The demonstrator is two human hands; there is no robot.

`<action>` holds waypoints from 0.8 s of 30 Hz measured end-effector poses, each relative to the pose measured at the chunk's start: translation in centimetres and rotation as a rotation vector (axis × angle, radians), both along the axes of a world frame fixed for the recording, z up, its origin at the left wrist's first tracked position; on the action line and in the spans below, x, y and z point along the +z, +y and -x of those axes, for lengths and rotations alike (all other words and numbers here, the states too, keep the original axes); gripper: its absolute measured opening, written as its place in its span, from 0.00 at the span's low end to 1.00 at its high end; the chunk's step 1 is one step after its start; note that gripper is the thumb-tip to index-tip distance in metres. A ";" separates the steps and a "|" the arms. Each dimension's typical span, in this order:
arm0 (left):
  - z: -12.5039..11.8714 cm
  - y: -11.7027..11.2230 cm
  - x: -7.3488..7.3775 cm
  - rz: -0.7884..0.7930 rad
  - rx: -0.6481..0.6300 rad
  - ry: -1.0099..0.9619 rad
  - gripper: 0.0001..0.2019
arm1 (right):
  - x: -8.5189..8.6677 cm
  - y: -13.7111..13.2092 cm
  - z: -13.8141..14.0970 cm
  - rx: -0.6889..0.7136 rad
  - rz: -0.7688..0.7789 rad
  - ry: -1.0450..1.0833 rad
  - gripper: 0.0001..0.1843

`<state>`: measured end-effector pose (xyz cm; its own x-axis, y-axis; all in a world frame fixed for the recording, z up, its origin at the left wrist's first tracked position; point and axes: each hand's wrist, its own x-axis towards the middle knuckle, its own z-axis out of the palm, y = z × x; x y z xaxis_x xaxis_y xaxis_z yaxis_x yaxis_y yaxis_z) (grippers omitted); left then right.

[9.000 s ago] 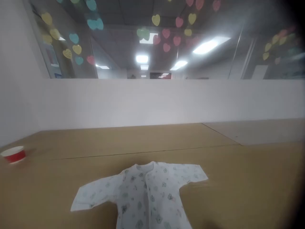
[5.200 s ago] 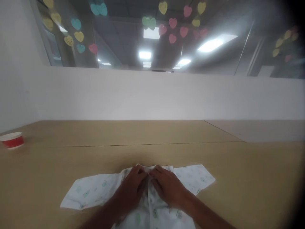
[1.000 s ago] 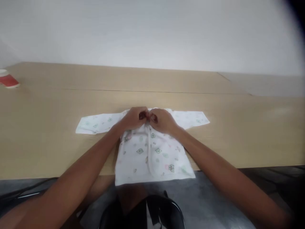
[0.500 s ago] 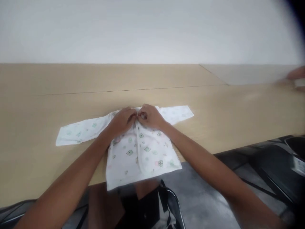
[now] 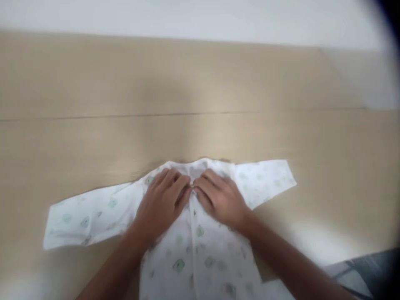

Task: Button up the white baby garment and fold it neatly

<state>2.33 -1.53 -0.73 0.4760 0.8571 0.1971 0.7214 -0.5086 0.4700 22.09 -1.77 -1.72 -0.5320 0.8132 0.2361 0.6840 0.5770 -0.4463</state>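
Observation:
A small white long-sleeved shirt [image 5: 168,258] with a green and pink print lies front up, its sleeves spread to both sides. A placket runs down its middle from the neckline. My left hand [image 5: 167,193] pinches the left edge of this front opening just below the collar. From the other side my right hand [image 5: 220,198] pinches the right edge at the same height. The fingertips of both hands meet at the placket. Whatever fastener lies between them is too small and blurred to make out.
The shirt rests on a light wood table [image 5: 93,146] with a seam running across it. A pale wall [image 5: 187,16] stands behind the table. At the lower right, beyond the table's front edge, a dark blurred object [image 5: 375,271] and grey floor show.
The view has tilted down and come closer to the shirt. Both hands stay together at the collar, fingers now more flattened over the cloth. Another person's hand at the right has left the view.

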 end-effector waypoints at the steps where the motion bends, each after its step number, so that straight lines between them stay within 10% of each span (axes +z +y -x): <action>1: 0.2 0.0 0.0 0.000 -0.003 -0.005 0.08 | -0.1 0.0 0.0 0.006 0.010 -0.006 0.09; 14: 0.8 2.5 0.6 -0.085 -0.022 -0.127 0.07 | -0.4 2.8 1.3 0.016 -0.103 0.133 0.04; 24: 2.2 0.3 -3.3 -0.005 0.041 -0.134 0.06 | -0.8 0.8 1.5 0.096 -0.157 -0.100 0.09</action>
